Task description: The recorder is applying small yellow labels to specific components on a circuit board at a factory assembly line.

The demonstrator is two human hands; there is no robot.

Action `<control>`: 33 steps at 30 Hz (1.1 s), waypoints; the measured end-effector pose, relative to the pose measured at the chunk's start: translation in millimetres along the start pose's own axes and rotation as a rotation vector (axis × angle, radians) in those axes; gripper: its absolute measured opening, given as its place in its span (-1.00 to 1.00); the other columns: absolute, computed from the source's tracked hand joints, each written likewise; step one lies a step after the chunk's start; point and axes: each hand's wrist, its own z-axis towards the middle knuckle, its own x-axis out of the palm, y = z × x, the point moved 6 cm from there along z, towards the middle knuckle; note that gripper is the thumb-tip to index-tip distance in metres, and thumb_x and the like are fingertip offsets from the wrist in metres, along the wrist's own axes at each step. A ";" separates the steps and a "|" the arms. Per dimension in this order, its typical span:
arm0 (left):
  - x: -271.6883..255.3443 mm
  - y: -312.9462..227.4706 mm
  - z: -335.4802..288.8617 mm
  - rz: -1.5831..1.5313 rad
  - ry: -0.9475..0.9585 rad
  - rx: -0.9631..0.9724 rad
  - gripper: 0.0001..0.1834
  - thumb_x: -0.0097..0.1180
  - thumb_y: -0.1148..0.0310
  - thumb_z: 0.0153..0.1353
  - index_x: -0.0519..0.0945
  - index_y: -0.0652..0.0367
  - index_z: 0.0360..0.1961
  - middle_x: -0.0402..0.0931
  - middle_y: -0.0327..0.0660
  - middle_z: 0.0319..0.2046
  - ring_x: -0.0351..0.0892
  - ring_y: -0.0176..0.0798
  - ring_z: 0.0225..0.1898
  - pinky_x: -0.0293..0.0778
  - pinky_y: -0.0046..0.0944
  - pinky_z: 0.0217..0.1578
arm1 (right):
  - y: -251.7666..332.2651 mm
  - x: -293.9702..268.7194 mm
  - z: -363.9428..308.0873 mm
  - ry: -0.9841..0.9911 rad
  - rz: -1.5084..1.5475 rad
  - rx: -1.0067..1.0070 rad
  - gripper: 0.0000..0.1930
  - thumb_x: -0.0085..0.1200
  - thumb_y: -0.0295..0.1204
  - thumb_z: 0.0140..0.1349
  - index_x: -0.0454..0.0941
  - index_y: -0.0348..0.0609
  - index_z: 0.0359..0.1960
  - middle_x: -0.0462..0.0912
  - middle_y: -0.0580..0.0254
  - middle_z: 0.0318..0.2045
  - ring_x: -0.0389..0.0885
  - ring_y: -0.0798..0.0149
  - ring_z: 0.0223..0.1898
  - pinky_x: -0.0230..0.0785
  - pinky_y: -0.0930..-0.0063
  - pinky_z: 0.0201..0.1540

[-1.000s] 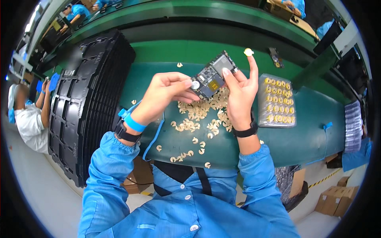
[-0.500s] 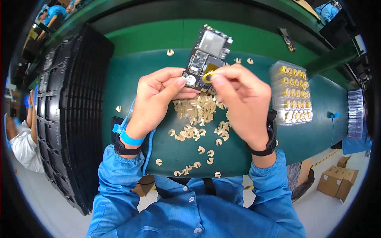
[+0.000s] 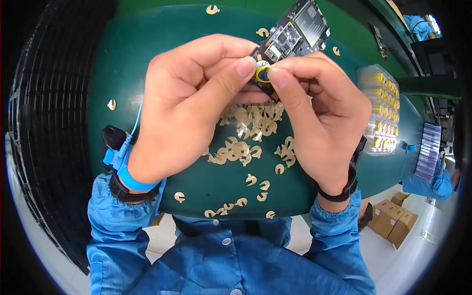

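Observation:
My left hand (image 3: 189,93) grips a dark circuit board (image 3: 290,42) by its near end, thumb on top and fingers underneath. The board tilts up and away to the right, with a silver shield and small parts on its face. My right hand (image 3: 324,108) pinches a round, yellow-rimmed part (image 3: 258,74), like a coin cell, between thumb and forefinger. It is held against the board's near end, partly over a white round spot (image 3: 264,64). Fingertips hide some of the contact. Below both hands, many pale, notched round pieces (image 3: 241,152) lie heaped and scattered on the green mat (image 3: 231,189).
A clear tray (image 3: 365,78) at the right holds rows of yellow-rimmed round parts. Beyond it stands a stack of clear trays (image 3: 428,152). Black trays (image 3: 49,123) are stacked at the left. Another board (image 3: 378,42) lies far right. Cardboard boxes (image 3: 388,216) sit on the floor.
My view has come closer to the hands. The right hand has brought the yellow-rimmed part down to the board's near end, and the board now leans further right.

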 end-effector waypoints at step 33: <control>11.7 -0.1 -10.3 0.031 -0.063 0.252 -0.67 -0.06 0.46 0.52 0.50 0.46 0.17 0.67 0.05 0.00 0.72 -0.08 0.01 0.71 -0.03 0.05 | -2.6 0.4 0.7 -0.025 0.040 -0.119 -0.89 0.22 -0.66 0.34 0.64 -0.45 -0.14 0.70 0.20 -0.26 0.66 0.46 -0.22 0.49 0.64 -0.11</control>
